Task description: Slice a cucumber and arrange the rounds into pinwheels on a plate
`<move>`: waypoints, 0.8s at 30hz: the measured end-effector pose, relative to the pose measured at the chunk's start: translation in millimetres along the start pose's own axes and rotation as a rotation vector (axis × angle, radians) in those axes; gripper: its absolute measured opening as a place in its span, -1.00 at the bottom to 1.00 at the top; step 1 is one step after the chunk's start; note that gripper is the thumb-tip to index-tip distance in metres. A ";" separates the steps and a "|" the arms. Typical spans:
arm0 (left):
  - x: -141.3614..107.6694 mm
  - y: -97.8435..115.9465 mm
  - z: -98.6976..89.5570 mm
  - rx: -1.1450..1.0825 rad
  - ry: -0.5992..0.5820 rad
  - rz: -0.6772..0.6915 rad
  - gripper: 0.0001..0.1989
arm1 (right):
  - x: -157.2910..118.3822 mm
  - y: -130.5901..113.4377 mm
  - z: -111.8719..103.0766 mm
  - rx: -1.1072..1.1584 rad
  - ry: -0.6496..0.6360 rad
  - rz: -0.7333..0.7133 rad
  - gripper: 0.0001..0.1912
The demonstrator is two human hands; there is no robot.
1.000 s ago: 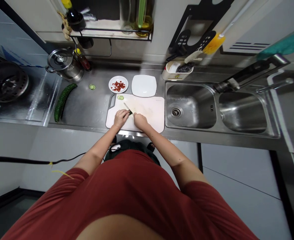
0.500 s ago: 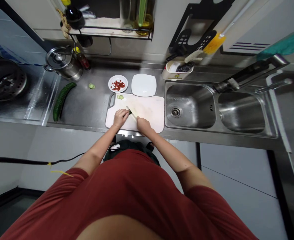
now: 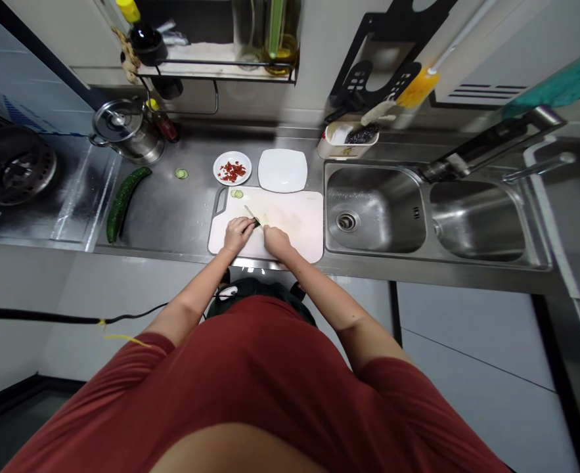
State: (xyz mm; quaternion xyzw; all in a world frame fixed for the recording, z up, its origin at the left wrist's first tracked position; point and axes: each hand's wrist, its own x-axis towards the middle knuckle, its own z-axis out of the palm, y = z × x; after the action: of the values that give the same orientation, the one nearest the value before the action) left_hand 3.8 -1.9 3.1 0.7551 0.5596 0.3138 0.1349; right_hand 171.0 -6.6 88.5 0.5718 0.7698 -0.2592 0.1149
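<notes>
Over the white cutting board [image 3: 302,230], my left hand [image 3: 238,234] is closed on a short dark-green piece of cucumber [image 3: 257,223], mostly hidden by the fingers. My right hand [image 3: 276,242] grips a knife [image 3: 249,211], its handle covered by the fist. The thin blade points up and left across the board, right at the end of the cucumber piece; whether it touches is too small to tell. A few pale cucumber slices [image 3: 237,194] lie at the board's upper left corner.
Behind the board stand a plate of chopped red pieces [image 3: 231,177] and a white square plate [image 3: 282,172]. A whole cucumber [image 3: 122,203], more slices [image 3: 181,173] and a lidded pot [image 3: 129,135] are to the left. The double sink [image 3: 376,248] borders the board's right side.
My right hand has moved slightly left and away from me with the knife, and the blade shows narrower. My left hand stays nearly in place on the cucumber piece.
</notes>
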 end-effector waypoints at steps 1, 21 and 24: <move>-0.1 -0.2 0.2 0.001 0.001 0.000 -0.71 | -1.1 0.1 0.3 0.001 -0.003 0.002 -0.71; -0.6 -1.4 2.4 -0.010 0.008 0.001 -0.73 | 3.7 4.0 5.8 -0.009 -0.014 -0.004 -0.70; -0.1 0.2 2.1 -0.008 0.012 -0.009 -0.73 | 4.4 2.3 3.5 0.000 -0.015 -0.005 -0.70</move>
State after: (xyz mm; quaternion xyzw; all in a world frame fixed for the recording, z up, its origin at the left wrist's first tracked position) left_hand 5.2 -1.7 1.6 0.7501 0.5626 0.3199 0.1362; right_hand 171.4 -4.3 82.9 0.5680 0.7703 -0.2637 0.1202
